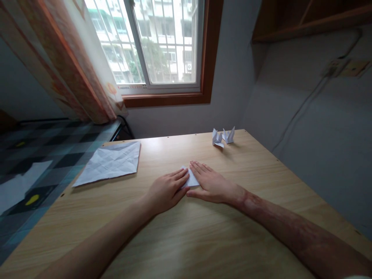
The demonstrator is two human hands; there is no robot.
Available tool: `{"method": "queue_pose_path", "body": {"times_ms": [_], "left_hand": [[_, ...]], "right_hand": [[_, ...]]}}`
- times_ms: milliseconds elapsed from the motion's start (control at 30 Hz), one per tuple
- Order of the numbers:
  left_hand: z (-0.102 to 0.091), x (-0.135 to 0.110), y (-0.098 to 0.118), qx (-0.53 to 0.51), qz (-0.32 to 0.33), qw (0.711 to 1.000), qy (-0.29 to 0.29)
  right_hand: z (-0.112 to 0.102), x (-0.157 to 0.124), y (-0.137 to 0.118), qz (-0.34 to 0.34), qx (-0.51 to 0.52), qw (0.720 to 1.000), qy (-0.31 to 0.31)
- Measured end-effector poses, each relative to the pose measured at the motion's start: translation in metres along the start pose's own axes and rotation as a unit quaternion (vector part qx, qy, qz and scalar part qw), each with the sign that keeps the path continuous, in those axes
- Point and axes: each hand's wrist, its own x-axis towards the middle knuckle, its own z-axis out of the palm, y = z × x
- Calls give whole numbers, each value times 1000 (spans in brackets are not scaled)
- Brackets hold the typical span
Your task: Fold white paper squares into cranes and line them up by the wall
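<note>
**Both palms flat on folded paper**

Head view: you are pressing left hand and right hand, fingers stretched flat, onto the folded paper at frame centre. Bare table is lying open below; the creased sheet is hugging its left edge.

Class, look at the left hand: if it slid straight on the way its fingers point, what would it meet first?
The left hand, flat on the small white folded paper, would probably meet the right hand first, whose fingers lie across that paper close ahead.
</note>
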Motion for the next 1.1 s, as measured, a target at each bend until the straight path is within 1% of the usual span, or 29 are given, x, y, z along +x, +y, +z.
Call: {"method": "queue_pose_path", "body": {"times_ms": [200, 400, 500, 567, 667, 767, 833, 933, 1000, 1100], "left_hand": [[-3, 1, -1, 20, 2, 1000, -8], [-6, 0, -3, 42, 0, 999, -12], [-6, -1, 1, 59, -6, 998, -3], [-6, -1, 4, 73, -28, 997, -1], [-7, 0, 10, 94, -78, 993, -3], [-9, 0, 13, 95, -126, 987, 11], [-9, 0, 14, 65, -157, 985, 30], [-9, 0, 13, -24, -199, 977, 77], [-8, 2, 12, -95, -217, 964, 122], [-5, 7, 10, -202, -237, 933, 183]], "right_hand": [[-7, -13, 4, -38, -19, 999, -3], [-21, -26, -5, -26, -87, 996, 20], [-26, -29, -7, -31, -98, 994, 32], [-28, -28, -7, -38, -89, 995, 38], [-27, -20, -6, -37, -53, 997, 49], [-20, -9, -4, -22, -3, 996, 84], [-13, -4, -2, -10, 35, 992, 125], [-2, 0, 1, 2, 98, 981, 169], [4, 0, 3, 27, 133, 970, 201], [8, 0, 5, 45, 185, 951, 242]]}}
